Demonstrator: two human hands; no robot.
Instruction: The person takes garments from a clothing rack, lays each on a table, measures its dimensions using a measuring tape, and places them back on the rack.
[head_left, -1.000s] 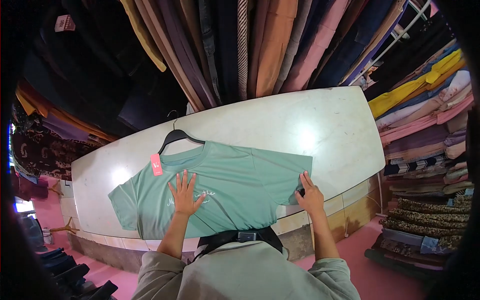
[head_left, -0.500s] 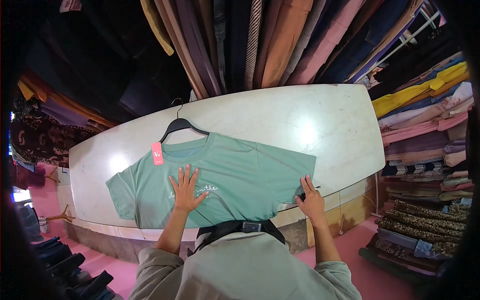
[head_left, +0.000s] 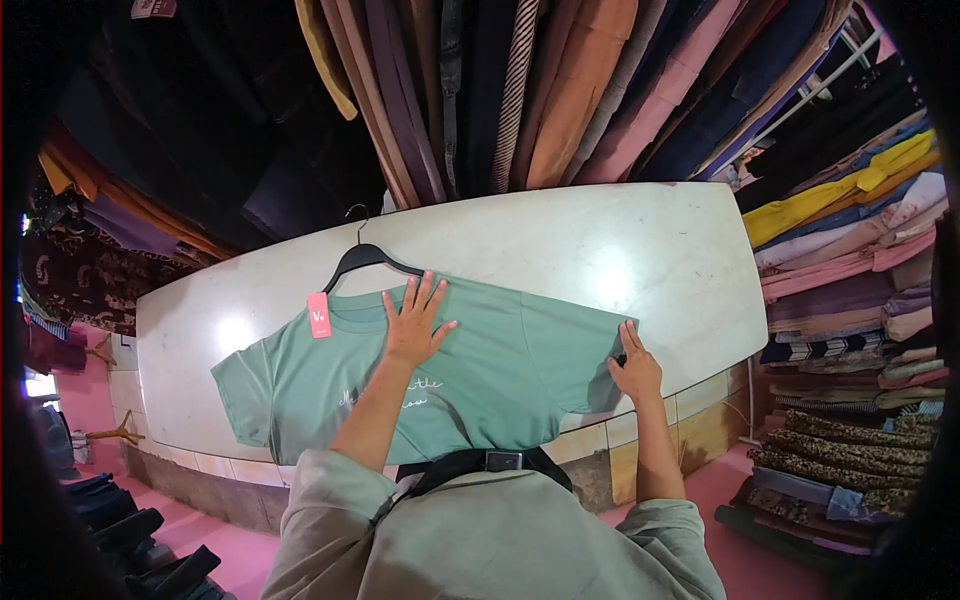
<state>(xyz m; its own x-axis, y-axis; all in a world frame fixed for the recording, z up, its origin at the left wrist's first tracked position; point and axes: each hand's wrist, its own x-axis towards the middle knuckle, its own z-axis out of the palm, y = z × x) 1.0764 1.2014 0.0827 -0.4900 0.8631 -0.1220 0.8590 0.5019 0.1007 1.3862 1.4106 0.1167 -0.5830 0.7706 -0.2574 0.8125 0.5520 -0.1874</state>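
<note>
a white table [head_left: 690, 260] is being partly covered by a green t-shirt [head_left: 480, 345], spread along its near side. one sleeve [head_left: 575, 340] is being touched at its end by the right hand [head_left: 637, 372], whose grip cannot be told. the collar [head_left: 358, 326] is being overlapped by the left hand [head_left: 412, 325], fingers fanned wide. a black hanger [head_left: 362, 256] is being partly hidden, and a pink tag [head_left: 319, 315] displayed, at the collar.

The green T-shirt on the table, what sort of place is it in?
Probably a clothes shop: the green T-shirt has a pink tag, many garments hang beyond the table, and folded clothes are stacked at right.
</note>
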